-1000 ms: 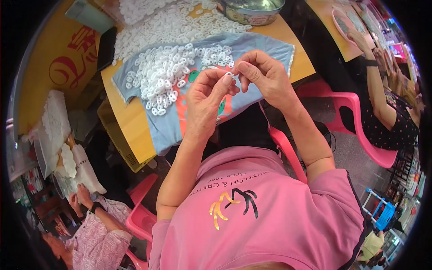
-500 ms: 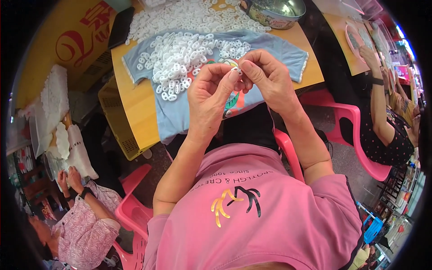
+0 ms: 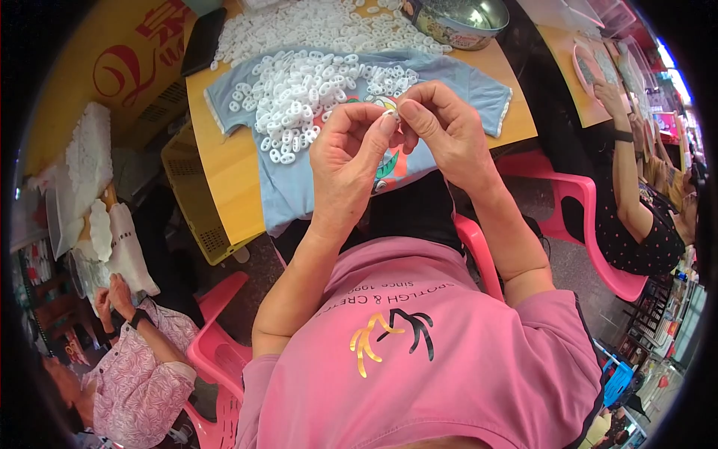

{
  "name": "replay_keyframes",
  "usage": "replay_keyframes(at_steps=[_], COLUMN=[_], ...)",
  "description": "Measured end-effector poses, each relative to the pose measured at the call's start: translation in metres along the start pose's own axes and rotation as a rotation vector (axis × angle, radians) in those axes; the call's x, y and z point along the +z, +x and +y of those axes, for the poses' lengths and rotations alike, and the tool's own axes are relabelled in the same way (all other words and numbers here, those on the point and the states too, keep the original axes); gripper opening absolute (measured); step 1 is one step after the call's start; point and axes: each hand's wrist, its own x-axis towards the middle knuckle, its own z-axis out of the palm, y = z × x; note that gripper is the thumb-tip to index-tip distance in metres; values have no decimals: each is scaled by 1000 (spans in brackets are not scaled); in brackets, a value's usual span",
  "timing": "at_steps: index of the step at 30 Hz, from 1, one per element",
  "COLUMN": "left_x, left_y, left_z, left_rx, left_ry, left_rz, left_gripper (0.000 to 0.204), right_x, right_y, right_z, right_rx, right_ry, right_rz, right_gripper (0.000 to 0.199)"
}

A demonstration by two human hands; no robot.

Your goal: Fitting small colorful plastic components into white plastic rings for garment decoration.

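Note:
Both hands meet above a light blue shirt (image 3: 288,187) spread over the table's near edge. My left hand (image 3: 346,157) pinches a small white oval plastic piece (image 3: 390,114) between thumb and forefinger. From the other side, my right hand (image 3: 449,138) closes its thumb and forefinger at the same piece; the fingers cover most of it. A heap of white oval pieces with two holes (image 3: 303,93) lies on the shirt to the left of my hands. Behind the fingers sits a smaller group of these pieces (image 3: 389,79).
More white pieces (image 3: 314,34) cover the back of the table. A metal bowl (image 3: 460,22) stands at back right, a black phone-like slab (image 3: 203,41) at back left. A yellow crate (image 3: 198,194) sits left of the table. Pink chairs (image 3: 583,217) and people at work flank me.
My hands stay nearly in place, with the white piece still between the fingertips. The view has shifted very slightly.

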Motion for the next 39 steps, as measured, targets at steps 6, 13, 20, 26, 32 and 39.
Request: replay_keyframes(at_steps=[6,13,20,26,32,39], left_x=[-1,-5,-27,-31,-32,-29], left_y=[-1,2,18,17,15,7], left_z=[1,-11,-27,-14,-8,3], left_rx=[30,104,-38,-128,-163,-162], left_ry=[39,124,116,26,-21,93], left_rz=[18,99,64,40,-52,-125], left_gripper=[9,9,11,12,15,15], right_x=[9,19,9,0,-10,-19], right_y=[-2,-1,8,8,10,16], right_z=[0,10,42,23,6,-4], right_rx=[-40,-75,121,197,-38,-517], right_ry=[-2,-23,41,263,-265,-637], right_rz=[37,93,60,-36,-144,-284], right_gripper=[15,13,15,20,15,8])
